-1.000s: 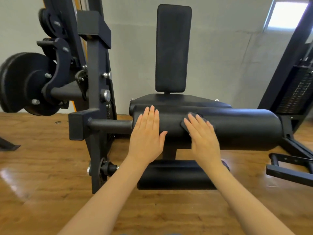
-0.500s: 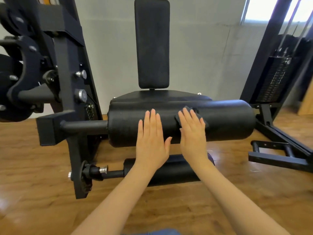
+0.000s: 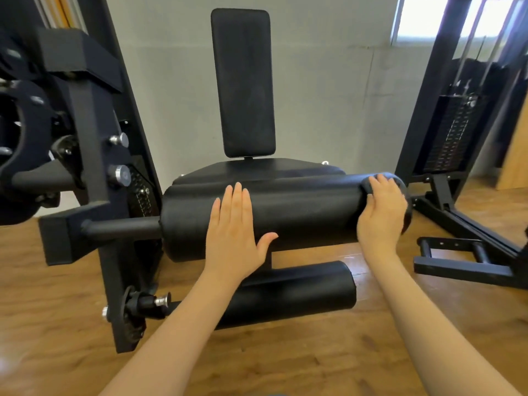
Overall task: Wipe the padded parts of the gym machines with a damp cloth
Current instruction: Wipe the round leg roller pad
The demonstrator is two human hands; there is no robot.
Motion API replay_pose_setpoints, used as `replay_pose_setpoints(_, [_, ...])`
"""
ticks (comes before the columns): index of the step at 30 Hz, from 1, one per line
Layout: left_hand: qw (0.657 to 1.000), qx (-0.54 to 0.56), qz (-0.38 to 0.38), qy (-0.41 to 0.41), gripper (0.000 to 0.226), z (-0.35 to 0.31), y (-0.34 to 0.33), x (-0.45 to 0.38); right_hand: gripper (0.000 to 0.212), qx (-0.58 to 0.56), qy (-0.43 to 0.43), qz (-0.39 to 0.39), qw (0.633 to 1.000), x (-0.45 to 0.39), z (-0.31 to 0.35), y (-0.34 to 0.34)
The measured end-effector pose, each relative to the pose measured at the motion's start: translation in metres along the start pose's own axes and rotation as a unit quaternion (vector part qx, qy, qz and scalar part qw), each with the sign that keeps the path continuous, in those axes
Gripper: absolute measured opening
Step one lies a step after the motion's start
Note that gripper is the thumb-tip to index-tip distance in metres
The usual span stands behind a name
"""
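Nearest the viewer, two bare forearms reach forward over a wooden floor (image 3: 285, 367). Just beyond them lies the lower roller pad (image 3: 300, 292), untouched and set beneath the upper one. The left hand (image 3: 233, 238) rests flat on the front of the upper roller pad (image 3: 300, 212), fingers straight and together, thumb spread, grasping nothing; it appears to steady the roller. The right hand (image 3: 381, 212) lies at the roller's right end, pressing a dark cloth (image 3: 368, 185) against the padding. Only a rounded edge of the cloth shows past the fingertips, and the fingers look laid over it rather than clenched.

The step in hand is judged to be a wipe along the upper roller that has reached its outer end. To do it well, the cloth should be carried over the end cap and round the far and under sides. The steadying hand should bear firmly, since a roller on a bar (image 3: 123, 225) may turn under pressure, and strokes should overlap so that no strip is missed.

Behind the roller lie the seat pad (image 3: 257, 168) and the upright back pad (image 3: 244, 81), both presumably yet to be wiped. At far right stands a weight stack (image 3: 454, 130). No brand, label or legible writing is visible anywhere on the machines.
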State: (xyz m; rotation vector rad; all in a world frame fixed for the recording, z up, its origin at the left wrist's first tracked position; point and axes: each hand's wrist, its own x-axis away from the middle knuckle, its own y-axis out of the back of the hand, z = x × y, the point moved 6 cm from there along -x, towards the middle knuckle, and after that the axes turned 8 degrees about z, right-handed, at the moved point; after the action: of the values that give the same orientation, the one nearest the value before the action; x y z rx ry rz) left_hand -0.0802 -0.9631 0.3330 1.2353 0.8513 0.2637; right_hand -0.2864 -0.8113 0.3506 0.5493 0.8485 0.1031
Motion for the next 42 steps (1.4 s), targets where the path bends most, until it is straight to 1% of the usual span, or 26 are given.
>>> replay_pose_setpoints(1, [1.000, -0.001, 0.005, -0.007, 0.095, 0.000, 0.004, -0.003, 0.037, 0.007, 0.021, 0.000, 1.000, 0.010, 0.016, -0.008])
replay_pose_setpoints(2, [1.000, 0.001, 0.014, -0.015, 0.094, 0.001, 0.008, -0.008, 0.040, 0.016, 0.065, 0.014, 0.998, 0.024, 0.034, -0.019])
replay_pose_setpoints(5, [0.998, -0.005, 0.057, -0.029, 0.091, 0.004, 0.019, -0.022, 0.053, 0.031, 0.225, 0.076, 0.971, 0.065, 0.073, -0.049])
replay_pose_setpoints(7, [0.996, -0.015, 0.081, -0.028, 0.091, 0.005, 0.023, -0.027, 0.057, 0.038, 0.277, 0.099, 0.955, 0.068, 0.069, -0.052])
replay_pose_setpoints(8, [0.996, -0.020, 0.082, -0.023, 0.091, 0.005, 0.022, -0.028, 0.057, 0.044, 0.282, 0.104, 0.953, 0.062, 0.063, -0.047])
replay_pose_setpoints(9, [0.997, -0.022, 0.075, -0.015, 0.090, 0.004, 0.022, -0.026, 0.056, 0.046, 0.270, 0.106, 0.956, 0.054, 0.054, -0.040])
replay_pose_setpoints(11, [0.999, -0.020, 0.045, -0.007, 0.088, -0.001, 0.018, -0.017, 0.054, 0.038, 0.208, 0.100, 0.972, 0.033, 0.031, -0.023])
replay_pose_setpoints(14, [0.999, -0.017, 0.008, -0.028, 0.085, -0.012, 0.003, 0.004, 0.047, 0.030, 0.113, 0.070, 0.991, 0.008, -0.011, 0.001])
replay_pose_setpoints(17, [0.999, -0.025, -0.011, -0.043, 0.081, -0.016, -0.009, 0.015, 0.042, 0.007, 0.038, 0.035, 0.999, -0.002, -0.036, 0.013])
replay_pose_setpoints(19, [0.998, -0.033, -0.021, -0.046, 0.079, -0.015, -0.009, 0.014, 0.041, -0.011, 0.009, 0.026, 1.000, -0.003, -0.038, 0.013])
replay_pose_setpoints(24, [0.998, -0.016, -0.020, -0.055, 0.077, -0.015, -0.007, 0.007, 0.040, -0.027, -0.021, 0.000, 0.999, -0.004, -0.033, 0.006])
replay_pose_setpoints(26, [0.998, -0.016, -0.022, -0.057, 0.077, -0.013, -0.005, 0.002, 0.039, -0.023, -0.017, -0.002, 1.000, -0.001, -0.020, 0.001])
replay_pose_setpoints(27, [0.998, -0.013, -0.021, -0.060, 0.076, -0.012, -0.002, -0.002, 0.039, -0.014, 0.004, 0.007, 1.000, 0.002, -0.005, -0.005])
replay_pose_setpoints(29, [0.998, 0.000, -0.017, -0.062, 0.071, -0.009, 0.008, -0.017, 0.041, 0.018, 0.083, 0.036, 0.996, 0.019, 0.037, -0.023])
replay_pose_setpoints(31, [0.998, 0.012, -0.004, -0.061, 0.068, -0.006, 0.019, -0.035, 0.047, 0.046, 0.172, 0.073, 0.981, 0.041, 0.073, -0.045])
replay_pose_setpoints(33, [0.998, 0.013, 0.001, -0.055, 0.066, -0.004, 0.021, -0.044, 0.052, 0.027, 0.219, 0.091, 0.971, 0.053, 0.083, -0.055])
replay_pose_setpoints(35, [0.999, 0.004, 0.009, -0.052, 0.066, -0.003, 0.019, -0.045, 0.056, 0.038, 0.247, 0.097, 0.963, 0.050, 0.075, -0.051])
replay_pose_setpoints(37, [0.999, -0.009, 0.009, -0.048, 0.067, -0.003, 0.016, -0.043, 0.054, 0.054, 0.239, 0.097, 0.965, 0.042, 0.056, -0.042])
replay_pose_setpoints(40, [0.999, -0.012, -0.019, -0.029, 0.069, -0.003, 0.016, -0.039, 0.051, 0.037, 0.160, 0.075, 0.984, 0.023, 0.014, -0.020])
replay_pose_setpoints(42, [0.999, -0.004, -0.034, -0.020, 0.070, -0.004, 0.010, -0.024, 0.048, 0.030, 0.121, 0.056, 0.991, 0.017, -0.014, -0.008])
